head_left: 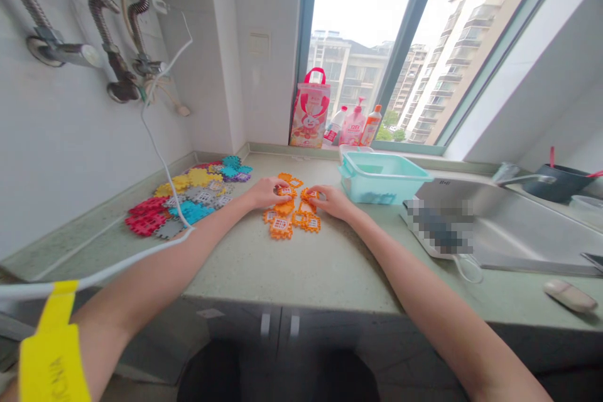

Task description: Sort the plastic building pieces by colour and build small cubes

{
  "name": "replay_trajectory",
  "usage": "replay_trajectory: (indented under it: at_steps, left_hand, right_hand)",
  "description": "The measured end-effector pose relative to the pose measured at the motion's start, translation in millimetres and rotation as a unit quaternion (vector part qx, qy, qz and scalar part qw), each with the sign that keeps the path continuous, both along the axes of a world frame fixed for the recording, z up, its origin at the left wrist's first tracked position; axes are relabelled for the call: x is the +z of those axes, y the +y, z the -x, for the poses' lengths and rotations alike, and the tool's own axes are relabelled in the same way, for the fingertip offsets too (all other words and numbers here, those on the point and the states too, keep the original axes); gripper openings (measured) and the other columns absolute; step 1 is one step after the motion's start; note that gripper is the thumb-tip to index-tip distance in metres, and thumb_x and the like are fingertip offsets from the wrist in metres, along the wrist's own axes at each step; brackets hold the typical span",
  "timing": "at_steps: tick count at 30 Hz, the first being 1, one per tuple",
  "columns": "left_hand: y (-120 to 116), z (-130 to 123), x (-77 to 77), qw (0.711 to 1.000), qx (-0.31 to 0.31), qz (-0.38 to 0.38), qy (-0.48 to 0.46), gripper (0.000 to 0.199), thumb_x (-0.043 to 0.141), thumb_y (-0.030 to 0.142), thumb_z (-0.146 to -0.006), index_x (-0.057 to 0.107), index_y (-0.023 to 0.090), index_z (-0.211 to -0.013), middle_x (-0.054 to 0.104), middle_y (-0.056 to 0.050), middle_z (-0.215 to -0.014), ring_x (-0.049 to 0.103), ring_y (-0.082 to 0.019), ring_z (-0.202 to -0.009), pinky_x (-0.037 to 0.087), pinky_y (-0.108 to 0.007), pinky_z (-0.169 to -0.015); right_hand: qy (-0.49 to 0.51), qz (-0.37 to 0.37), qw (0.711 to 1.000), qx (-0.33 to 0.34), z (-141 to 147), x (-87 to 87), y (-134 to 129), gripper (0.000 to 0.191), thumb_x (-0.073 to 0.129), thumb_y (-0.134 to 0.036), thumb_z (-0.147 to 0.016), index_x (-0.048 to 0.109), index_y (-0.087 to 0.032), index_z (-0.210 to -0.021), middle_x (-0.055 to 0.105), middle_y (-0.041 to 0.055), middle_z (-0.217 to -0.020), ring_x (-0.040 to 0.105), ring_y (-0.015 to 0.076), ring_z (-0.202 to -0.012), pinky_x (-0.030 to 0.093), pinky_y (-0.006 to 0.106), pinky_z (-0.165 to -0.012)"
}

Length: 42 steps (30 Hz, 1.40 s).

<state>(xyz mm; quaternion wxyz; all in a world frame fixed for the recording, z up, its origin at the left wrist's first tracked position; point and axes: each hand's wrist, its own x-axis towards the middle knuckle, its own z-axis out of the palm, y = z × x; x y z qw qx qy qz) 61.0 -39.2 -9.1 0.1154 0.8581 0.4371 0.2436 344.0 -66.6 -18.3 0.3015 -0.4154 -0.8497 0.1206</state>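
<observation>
Orange interlocking plastic tiles (281,226) lie in a small heap on the counter in front of me, some with white window-like grids. My left hand (268,193) pinches an orange tile at the heap's left side. On the right side, my right hand (328,200) has its fingers closed on another orange tile (307,196). The two hands are apart, with several loose orange tiles between and below them. To the left lies a spread of similar tiles sorted by colour: red tiles (147,217), yellow tiles (198,177), grey tiles (203,195) and blue tiles (191,211).
A turquoise plastic basin (386,185) stands right of the hands, beside a steel sink (509,226). A white cable (157,144) hangs down across my left forearm. Bottles (353,129) and a pink bag (309,116) stand at the window. A soap-like bar (570,296) lies front right.
</observation>
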Motion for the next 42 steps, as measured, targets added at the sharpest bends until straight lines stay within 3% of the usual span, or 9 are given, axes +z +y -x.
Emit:
replay_trajectory:
  at_steps: [7,12,19,28,34,39,42]
  left_hand:
    - [-8.6,-3.9,6.2,0.996,0.008,0.064,-0.069,0.060,0.082,0.056,-0.069,0.077,0.018,-0.116,0.079,-0.007,-0.116,0.072,-0.026,-0.106,0.055,-0.031,-0.092]
    - [-13.7,6.8,23.7,0.992,0.020,0.083,-0.093,0.061,0.085,0.052,-0.068,0.077,0.016,-0.117,0.078,-0.010,-0.117,0.071,-0.026,-0.106,0.055,-0.034,-0.093]
    - [-29.4,27.1,51.8,0.982,-0.107,0.157,-0.017,0.058,0.086,0.044,-0.070,0.076,0.024,-0.123,0.075,-0.007,-0.128,0.067,-0.025,-0.114,0.052,-0.032,-0.089]
    - [-33.7,17.9,39.9,0.979,-0.141,0.141,0.047,0.063,0.086,0.046,-0.070,0.074,0.029,-0.130,0.073,-0.002,-0.131,0.066,-0.025,-0.116,0.049,-0.030,-0.092]
    - [-32.1,18.5,33.9,0.985,-0.121,0.113,0.047,0.061,0.086,0.048,-0.069,0.077,0.027,-0.126,0.076,-0.004,-0.124,0.068,-0.025,-0.113,0.051,-0.031,-0.092]
    - [-25.8,18.5,30.4,0.998,-0.049,0.033,0.001,0.059,0.083,0.047,-0.072,0.078,0.021,-0.124,0.078,-0.007,-0.119,0.070,-0.024,-0.104,0.052,-0.032,-0.091]
    - [-24.3,15.9,27.1,0.999,-0.029,0.026,0.004,0.061,0.082,0.051,-0.073,0.077,0.020,-0.124,0.078,-0.007,-0.116,0.071,-0.023,-0.100,0.053,-0.031,-0.087]
  right_hand:
    - [-0.011,0.009,1.000,-0.012,3.0,7.5,-9.4,0.017,0.077,-0.029,-0.086,0.078,-0.025,-0.102,0.080,0.0030,-0.105,0.073,0.0215,-0.096,0.054,0.033,-0.093]
    - [-0.011,-0.003,0.999,-0.031,-1.1,4.4,-8.2,0.020,0.075,-0.030,-0.085,0.078,-0.026,-0.105,0.080,0.0016,-0.100,0.071,0.0200,-0.087,0.052,0.031,-0.082]
    - [0.007,-0.011,1.000,-0.021,-8.3,-2.8,-3.4,0.023,0.074,-0.035,-0.087,0.077,-0.027,-0.108,0.079,0.0015,-0.109,0.071,0.0210,-0.097,0.052,0.034,-0.088]
    - [-0.020,-0.055,0.998,0.035,-16.2,13.4,-17.6,0.027,0.074,-0.032,-0.088,0.075,-0.026,-0.114,0.076,0.0055,-0.114,0.071,0.0236,-0.104,0.052,0.039,-0.099]
    - [-0.036,-0.022,0.999,0.033,-13.0,3.2,-12.7,0.025,0.067,-0.038,-0.096,0.073,-0.026,-0.118,0.076,0.0069,-0.117,0.070,0.0239,-0.105,0.053,0.040,-0.097]
    - [-0.066,-0.022,0.998,-0.009,-11.6,0.5,-6.0,0.023,0.068,-0.037,-0.096,0.074,-0.025,-0.114,0.077,0.0078,-0.114,0.070,0.0241,-0.104,0.051,0.037,-0.097]
    - [-0.087,-0.027,0.994,-0.058,-17.6,0.6,-1.8,0.022,0.068,-0.036,-0.095,0.075,-0.025,-0.113,0.077,0.0084,-0.109,0.070,0.0244,-0.099,0.052,0.036,-0.092]
